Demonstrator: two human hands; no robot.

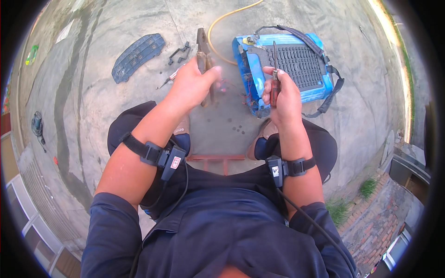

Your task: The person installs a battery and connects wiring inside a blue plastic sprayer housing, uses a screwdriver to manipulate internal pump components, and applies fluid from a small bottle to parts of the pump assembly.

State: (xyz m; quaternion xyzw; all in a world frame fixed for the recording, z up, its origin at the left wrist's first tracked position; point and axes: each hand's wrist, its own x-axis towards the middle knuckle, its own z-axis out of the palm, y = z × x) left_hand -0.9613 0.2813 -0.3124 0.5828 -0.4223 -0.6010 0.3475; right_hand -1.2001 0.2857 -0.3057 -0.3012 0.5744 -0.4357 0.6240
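Head view: the left hand (pixel 192 78), at the upper centre of the frame, is closed around a long, narrow, brown, worn-looking tool (pixel 202 44). Its upper end sticks out above the fingers and its lower part shows below the thumb; blur hides its exact kind. To the right of centre, the right hand (pixel 286 92) grips a screwdriver with a reddish-brown handle and a thin dark metal blade (pixel 275 85), the handle lying in the curled fingers and the blade pointing to the top of the frame.

Beyond the right hand, a blue plastic box-shaped unit with a black ridged pad and black straps (pixel 292 58) lies on the grey concrete ground (pixel 222 129), upper right, thin wires showing at its left end. A yellow hose (pixel 211 30) curves down to that end. Left of the brown tool lie small black bracket-like parts (pixel 178 54) and, farther left, a dark curved panel with a grid pattern (pixel 139 56).
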